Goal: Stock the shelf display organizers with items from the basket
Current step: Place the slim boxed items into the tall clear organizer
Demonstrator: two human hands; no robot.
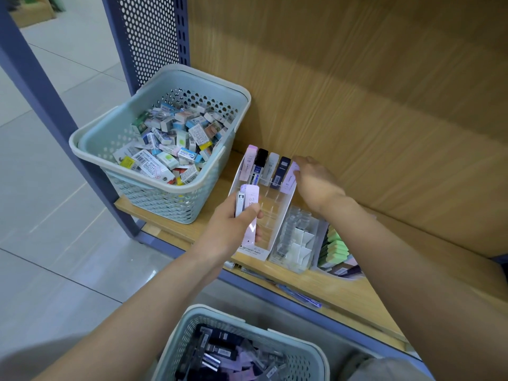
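A white tiered display organizer (283,213) stands on the wooden shelf, its back row filled with slim lead cases in pink, black, white and navy (268,165). My left hand (233,229) grips a small bunch of pale pink and white lead cases (251,204) over the organizer's left side. My right hand (313,182) pinches a light purple case (292,174) at the right end of the back row. A pale blue basket (189,323) at the bottom holds several dark and purple lead cases.
A second pale blue basket (82,144) full of small boxed erasers sits at the shelf's left end. A clear divided organizer (295,240) and a tray of green and pink erasers (334,251) stand to the right. A blue perforated upright (148,37) rises behind.
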